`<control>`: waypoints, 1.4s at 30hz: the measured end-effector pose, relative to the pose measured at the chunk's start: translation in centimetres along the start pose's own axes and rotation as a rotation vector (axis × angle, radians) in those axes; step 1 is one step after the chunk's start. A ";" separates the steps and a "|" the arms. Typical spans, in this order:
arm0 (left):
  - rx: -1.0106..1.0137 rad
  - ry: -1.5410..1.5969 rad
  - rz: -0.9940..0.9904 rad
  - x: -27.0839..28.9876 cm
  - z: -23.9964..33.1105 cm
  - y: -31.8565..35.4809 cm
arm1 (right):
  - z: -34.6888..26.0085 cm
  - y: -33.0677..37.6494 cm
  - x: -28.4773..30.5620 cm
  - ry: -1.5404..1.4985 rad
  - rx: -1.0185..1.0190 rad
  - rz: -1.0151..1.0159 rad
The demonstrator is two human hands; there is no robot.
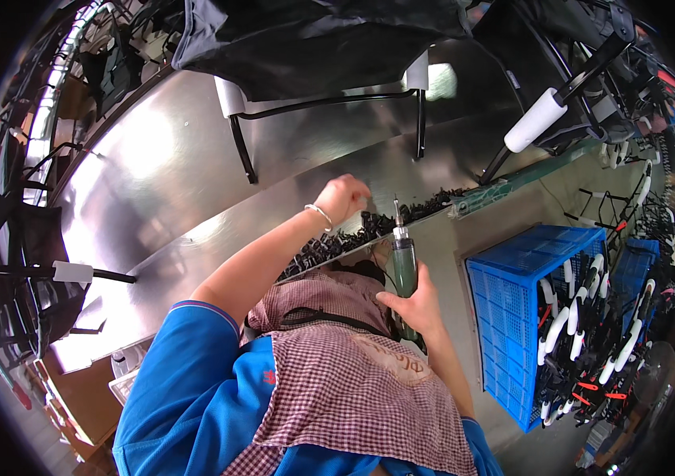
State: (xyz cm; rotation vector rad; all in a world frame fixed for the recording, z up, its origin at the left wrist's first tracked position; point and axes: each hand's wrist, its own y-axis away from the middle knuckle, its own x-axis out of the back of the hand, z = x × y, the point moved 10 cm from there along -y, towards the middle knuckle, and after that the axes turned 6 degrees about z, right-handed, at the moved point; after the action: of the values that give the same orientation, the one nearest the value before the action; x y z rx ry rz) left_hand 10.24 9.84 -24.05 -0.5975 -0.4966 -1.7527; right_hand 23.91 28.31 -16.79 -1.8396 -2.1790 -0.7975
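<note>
My right hand (419,305) is wrapped round a green electric screwdriver (405,266), its thin bit pointing up and away from me. Over the near edge of the metal table (194,170), my left hand (343,198) has its fingers curled together; what they hold, if anything, is hidden. Just below and beside that hand lies a long heap of small black parts (361,230) along the table edge. A black fabric piece on a black tubular frame (329,101) with white foam sleeves (230,97) stands on the table's far side.
To the right, a blue plastic crate (504,305) holds black frames with white sleeves (563,321). A green strip (488,194) runs along the table's right edge. More black frames crowd the left side, and a cardboard box (75,404) stands at lower left.
</note>
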 end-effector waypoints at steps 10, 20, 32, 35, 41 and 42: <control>0.643 0.939 -0.183 -3.0 -0.9 0.7 | -0.6 0.6 1.5 -0.028 -0.077 -0.049; 0.629 1.651 -0.376 -2.2 7.6 -2.1 | -3.0 -1.9 5.2 -0.053 0.124 -0.127; 0.444 1.531 -0.255 -1.3 13.6 -9.3 | -3.7 -6.7 11.5 -0.112 0.241 -0.165; 0.422 1.371 -0.187 -0.5 13.8 -11.1 | -3.2 -8.3 12.6 -0.176 0.221 -0.133; 0.398 1.085 -0.074 1.4 14.7 -14.5 | -4.3 -11.6 14.0 -0.239 0.273 -0.118; 0.391 1.039 -0.059 1.5 14.7 -15.1 | -4.3 -12.2 14.2 -0.255 0.251 -0.121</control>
State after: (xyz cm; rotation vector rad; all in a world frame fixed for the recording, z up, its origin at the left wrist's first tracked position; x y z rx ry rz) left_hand -2.67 21.44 -12.00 0.6093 -0.0984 -1.6980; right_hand 8.34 37.23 -10.01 -1.7780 -2.4324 -0.3003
